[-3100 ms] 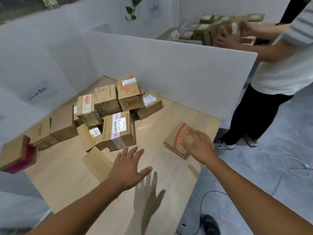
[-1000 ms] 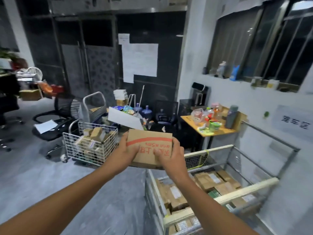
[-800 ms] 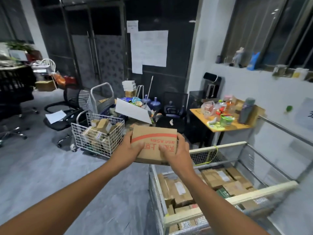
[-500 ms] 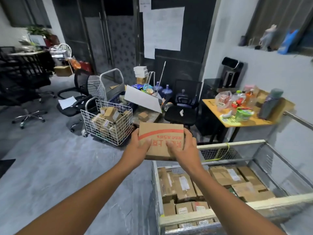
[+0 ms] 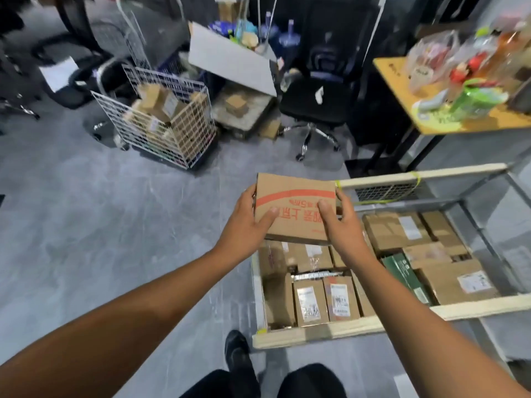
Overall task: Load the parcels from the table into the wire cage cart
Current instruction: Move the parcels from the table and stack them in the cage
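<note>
Cardboard parcel [image 5: 296, 208], underside hidden

Both arms are stretched forward, bare forearms angled inward toward each other. A parcel [image 5: 296, 196] is held between the two hands. Left hand [image 5: 246, 225] is wrapped on its left edge, thumb laid on top. Right hand [image 5: 343, 225] is wrapped on its right edge, thumb on top.
</note>
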Motion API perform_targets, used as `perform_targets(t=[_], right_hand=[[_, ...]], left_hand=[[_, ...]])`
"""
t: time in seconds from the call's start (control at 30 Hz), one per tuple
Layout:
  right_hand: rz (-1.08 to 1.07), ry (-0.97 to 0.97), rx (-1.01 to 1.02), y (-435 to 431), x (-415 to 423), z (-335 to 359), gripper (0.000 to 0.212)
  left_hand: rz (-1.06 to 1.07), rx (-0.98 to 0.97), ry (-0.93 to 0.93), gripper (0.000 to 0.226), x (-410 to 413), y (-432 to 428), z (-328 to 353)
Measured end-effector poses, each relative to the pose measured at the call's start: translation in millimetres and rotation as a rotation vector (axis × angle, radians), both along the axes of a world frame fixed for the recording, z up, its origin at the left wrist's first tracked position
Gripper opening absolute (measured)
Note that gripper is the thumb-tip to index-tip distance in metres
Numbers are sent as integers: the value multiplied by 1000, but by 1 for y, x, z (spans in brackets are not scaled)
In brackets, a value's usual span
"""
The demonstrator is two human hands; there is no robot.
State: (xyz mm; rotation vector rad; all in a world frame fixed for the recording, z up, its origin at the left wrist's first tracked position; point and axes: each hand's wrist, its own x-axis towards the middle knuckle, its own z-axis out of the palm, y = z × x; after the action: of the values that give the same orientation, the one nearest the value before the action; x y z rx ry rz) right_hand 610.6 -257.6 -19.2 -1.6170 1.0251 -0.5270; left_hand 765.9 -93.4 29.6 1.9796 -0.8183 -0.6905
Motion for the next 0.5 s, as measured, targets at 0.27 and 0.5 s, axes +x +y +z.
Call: perform_targets(t=[0.27,0.5], right_hand=[[-51,122,170,-102,-19,-183,43],[-11,291,219,-171,-20,-349,61]], left_hand=[[-41,234,-187,65,-2,-47,-151],[-98,406,-300,73,-14,-99,-286]])
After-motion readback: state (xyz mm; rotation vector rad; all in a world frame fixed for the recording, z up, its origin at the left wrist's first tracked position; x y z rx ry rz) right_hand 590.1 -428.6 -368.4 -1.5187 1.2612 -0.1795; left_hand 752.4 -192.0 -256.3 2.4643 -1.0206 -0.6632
